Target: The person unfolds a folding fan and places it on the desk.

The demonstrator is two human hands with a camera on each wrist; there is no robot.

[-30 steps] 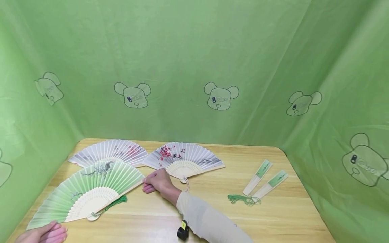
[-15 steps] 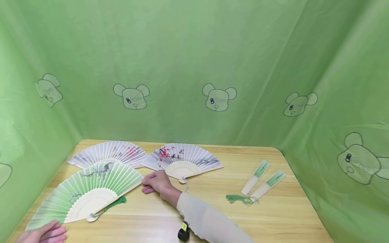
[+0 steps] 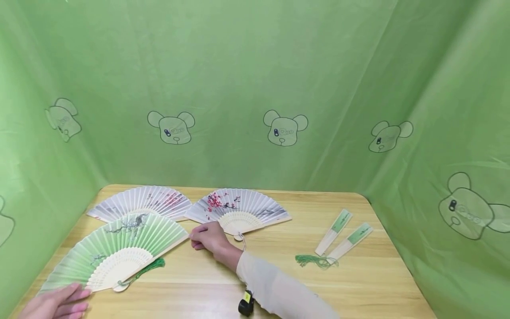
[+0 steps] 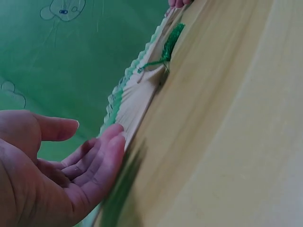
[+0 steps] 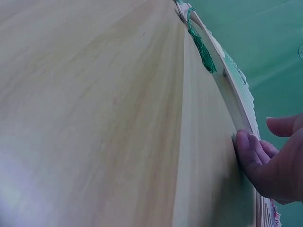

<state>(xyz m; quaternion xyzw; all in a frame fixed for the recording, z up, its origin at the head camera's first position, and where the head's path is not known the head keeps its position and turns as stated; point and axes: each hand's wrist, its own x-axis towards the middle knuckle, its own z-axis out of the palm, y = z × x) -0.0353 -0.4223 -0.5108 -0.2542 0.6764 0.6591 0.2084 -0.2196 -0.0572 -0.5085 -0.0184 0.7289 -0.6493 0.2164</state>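
Now both hands lie open, holding nothing: left hand [image 3: 56, 303] and right hand [image 3: 211, 238] touch the green fan's [image 3: 115, 248] ends; uneven pushing could probably buckle its ribs.

Head view: from above and behind, facing forward and down across the whole surface [image 3: 279, 274]. Wrist views: very near, skimming low along the wood. Shared by all three: the green fan [image 3: 115, 250] [image 4: 124, 97] [image 5: 239, 94] and its tassel [image 3: 149, 268] [image 4: 170, 42] [image 5: 201, 47].
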